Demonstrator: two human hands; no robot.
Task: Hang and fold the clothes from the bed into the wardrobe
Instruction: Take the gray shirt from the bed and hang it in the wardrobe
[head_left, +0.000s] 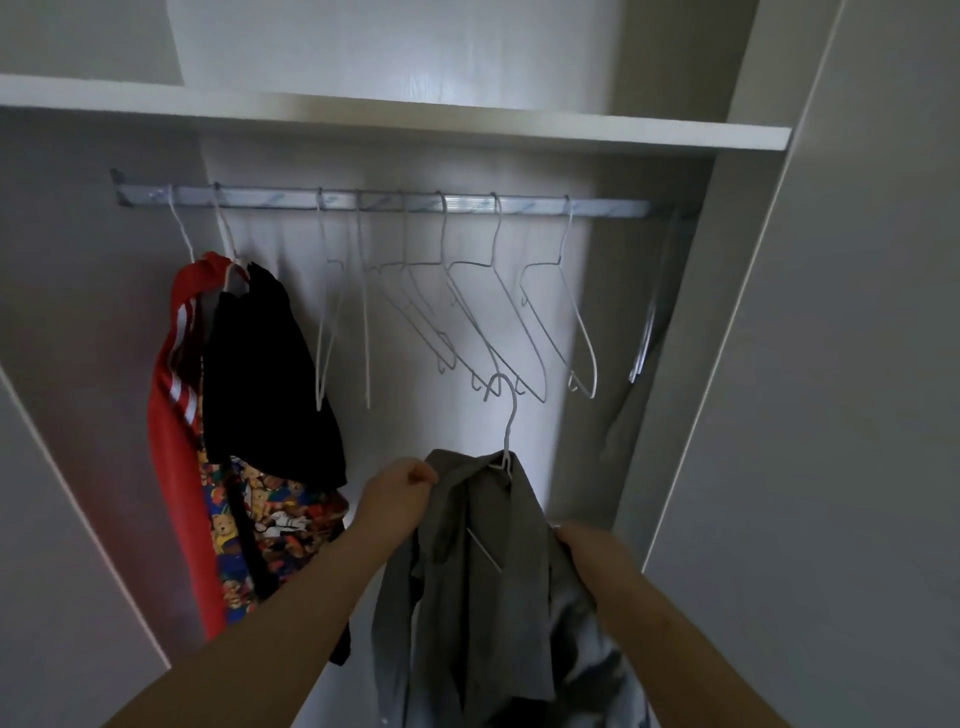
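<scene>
Pinching the grey shirt beside its wire hanger, left hand and right hand square it for the rail above their grip.

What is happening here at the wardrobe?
A person is putting a grey garment on a white hanger. The left hand grips the fabric near the top; the right hand grips its other side. The hook is not yet on the rail, where several empty hangers hang. A red garment and a black garment hang at the left.
</scene>
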